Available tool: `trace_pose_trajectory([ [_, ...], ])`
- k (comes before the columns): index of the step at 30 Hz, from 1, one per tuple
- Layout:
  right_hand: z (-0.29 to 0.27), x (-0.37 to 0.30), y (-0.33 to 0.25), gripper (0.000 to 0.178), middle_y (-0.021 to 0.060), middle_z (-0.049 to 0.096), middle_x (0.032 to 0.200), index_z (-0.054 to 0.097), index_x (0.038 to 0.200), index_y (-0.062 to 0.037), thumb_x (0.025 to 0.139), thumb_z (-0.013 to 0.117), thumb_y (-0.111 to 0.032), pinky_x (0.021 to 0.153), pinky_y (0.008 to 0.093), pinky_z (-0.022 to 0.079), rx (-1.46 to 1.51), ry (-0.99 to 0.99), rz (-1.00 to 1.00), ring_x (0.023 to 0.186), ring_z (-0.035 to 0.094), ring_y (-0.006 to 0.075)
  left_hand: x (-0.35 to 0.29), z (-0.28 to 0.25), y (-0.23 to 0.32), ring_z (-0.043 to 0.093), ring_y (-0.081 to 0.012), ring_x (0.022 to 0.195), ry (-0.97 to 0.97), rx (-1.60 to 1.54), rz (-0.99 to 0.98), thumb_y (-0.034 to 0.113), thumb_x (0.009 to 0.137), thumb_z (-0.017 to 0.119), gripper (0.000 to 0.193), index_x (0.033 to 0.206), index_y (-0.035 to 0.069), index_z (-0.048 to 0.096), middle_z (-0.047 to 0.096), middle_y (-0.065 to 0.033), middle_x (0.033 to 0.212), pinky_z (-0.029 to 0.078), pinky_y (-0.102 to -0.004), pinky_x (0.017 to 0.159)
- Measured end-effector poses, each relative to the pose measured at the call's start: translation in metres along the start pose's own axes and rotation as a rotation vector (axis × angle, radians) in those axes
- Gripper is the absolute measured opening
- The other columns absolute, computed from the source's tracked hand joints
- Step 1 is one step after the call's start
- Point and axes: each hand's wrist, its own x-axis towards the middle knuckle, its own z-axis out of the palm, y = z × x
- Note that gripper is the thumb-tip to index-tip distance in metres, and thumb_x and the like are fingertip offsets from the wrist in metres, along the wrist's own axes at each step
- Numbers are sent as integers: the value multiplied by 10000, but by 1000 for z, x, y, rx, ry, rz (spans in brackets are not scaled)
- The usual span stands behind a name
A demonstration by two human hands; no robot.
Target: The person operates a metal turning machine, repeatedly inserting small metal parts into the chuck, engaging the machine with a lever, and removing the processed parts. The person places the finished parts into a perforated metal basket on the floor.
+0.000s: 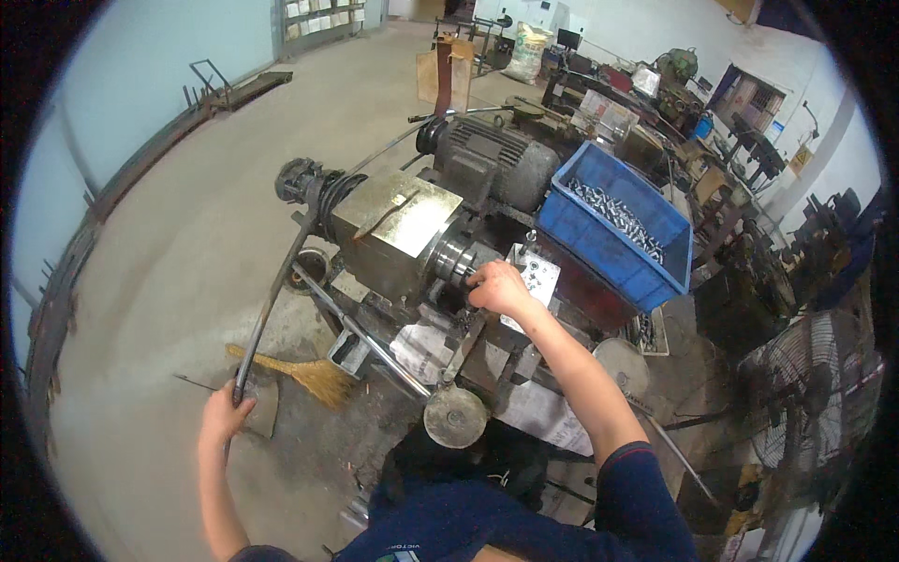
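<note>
My left hand (227, 413) is wrapped round the lower end of a long dark metal lever (273, 298), which slants up to the back of a small lathe-like machine. My right hand (499, 287) reaches to the front of the machine's round steel spindle (451, 259), fingers pinched together at its nose. Whatever they hold there is hidden or too small to name. The boxy headstock (398, 217) has a shiny metal top with a thin rusty strip lying on it. Just right of my right hand sits a light metal block (537, 272) with holes.
A blue crate (613, 281) holding many small metal parts stands right of the dark electric motor (487, 157). A steel bar (361, 328) and a round plate (455, 417) are close before me. A straw broom (314, 377) lies on the floor; a caged fan (796, 393) stands at right.
</note>
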Motion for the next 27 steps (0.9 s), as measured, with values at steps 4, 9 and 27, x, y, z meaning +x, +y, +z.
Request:
trace_pose_trajectory([
  [4, -2, 10, -8, 291, 170, 636, 774, 694, 771, -69, 526, 589, -185, 718, 367, 495, -113, -3, -62, 771, 618, 306, 20, 31, -13, 585, -380, 720, 183, 83, -26, 224, 716, 666, 247, 817, 12, 589, 605, -191, 718, 459, -449, 652],
  [9, -11, 12, -21, 232, 196, 611, 711, 677, 674, -65, 514, 583, -203, 678, 399, 488, -190, -90, -47, 725, 601, 335, 49, 34, -22, 594, -364, 713, 168, 317, -59, 231, 700, 646, 225, 764, 21, 601, 611, -187, 726, 471, -443, 660],
  [27, -40, -76, 1, 325, 117, 592, 1017, 643, 842, -40, 537, 626, -149, 792, 375, 438, 44, 380, -266, 902, 514, 312, 161, 83, -20, 605, -252, 819, 798, -453, 349, 110, 767, 580, 271, 1005, -20, 583, 629, -142, 902, 458, -346, 727],
])
